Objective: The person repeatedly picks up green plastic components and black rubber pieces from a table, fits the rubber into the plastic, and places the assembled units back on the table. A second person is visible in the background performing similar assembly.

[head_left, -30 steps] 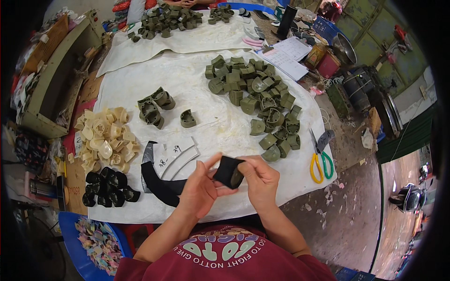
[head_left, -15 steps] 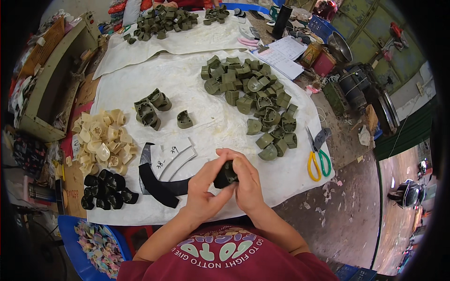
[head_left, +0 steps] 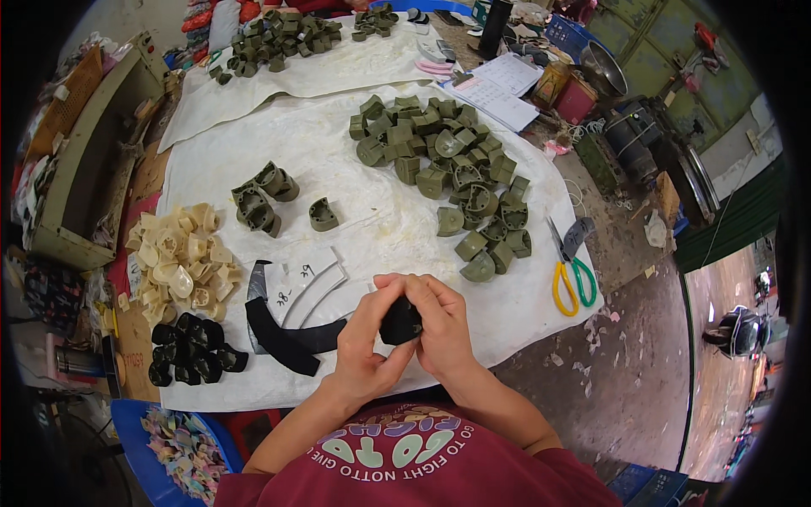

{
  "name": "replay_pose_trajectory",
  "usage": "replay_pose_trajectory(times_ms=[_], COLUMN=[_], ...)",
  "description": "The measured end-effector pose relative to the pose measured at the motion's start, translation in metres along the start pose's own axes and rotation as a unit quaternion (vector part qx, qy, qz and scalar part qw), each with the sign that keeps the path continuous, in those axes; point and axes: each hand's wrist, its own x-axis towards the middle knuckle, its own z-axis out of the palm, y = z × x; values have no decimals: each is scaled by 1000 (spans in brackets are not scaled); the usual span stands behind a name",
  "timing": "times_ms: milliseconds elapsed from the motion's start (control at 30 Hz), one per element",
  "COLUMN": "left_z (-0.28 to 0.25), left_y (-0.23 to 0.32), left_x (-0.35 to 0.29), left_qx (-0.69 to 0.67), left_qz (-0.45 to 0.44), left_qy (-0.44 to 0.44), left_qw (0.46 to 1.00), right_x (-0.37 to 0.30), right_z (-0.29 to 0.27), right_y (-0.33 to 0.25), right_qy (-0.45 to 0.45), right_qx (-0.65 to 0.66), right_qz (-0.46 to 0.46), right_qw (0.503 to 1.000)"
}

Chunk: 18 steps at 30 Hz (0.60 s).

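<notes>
Between my two hands, close to the near edge of the cloth-covered table, is a shoe heel wrapped in black material (head_left: 400, 324). My left hand (head_left: 367, 334) curls round its left side, and my right hand (head_left: 443, 325) closes on it from the right and top. Just left of them lie curved black strips (head_left: 281, 338) beside a clear template (head_left: 311, 283) with handwriting. Several black-covered heels (head_left: 193, 348) are grouped at the lower left, next to a pile of cream heels (head_left: 182, 258). A lone olive heel (head_left: 323, 215) and a small cluster (head_left: 266, 198) sit farther off.
A large heap of olive heels (head_left: 448, 160) spreads across the right; another pile (head_left: 287, 38) is at the far end. Scissors with yellow and green handles (head_left: 574, 283) lie by the right edge. Papers (head_left: 498, 89) rest behind. A blue tub of scraps (head_left: 182, 452) stands lower left.
The heel has turned in my hands, showing more of its black covering and less of its hollow side. My right fingers have shifted over its top. The whole view has moved slightly.
</notes>
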Motion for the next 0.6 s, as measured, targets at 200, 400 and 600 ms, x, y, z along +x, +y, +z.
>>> replay_pose_trajectory(times_ms=[200, 400, 600], left_z=[4, 5, -4], left_y=[-19, -13, -12], left_x=[-10, -8, -8], left_qx=[-77, -96, -236], left_qz=[6, 24, -61], left_qy=[35, 39, 66], left_qw=[996, 994, 968], right_x=[-12, -6, -16], right_z=[6, -4, 2], right_y=[-8, -3, -8], right_qy=[-20, -52, -69], right_qx=[-1, -33, -273], right_qz=[-15, -4, -185], right_qw=[1000, 998, 942])
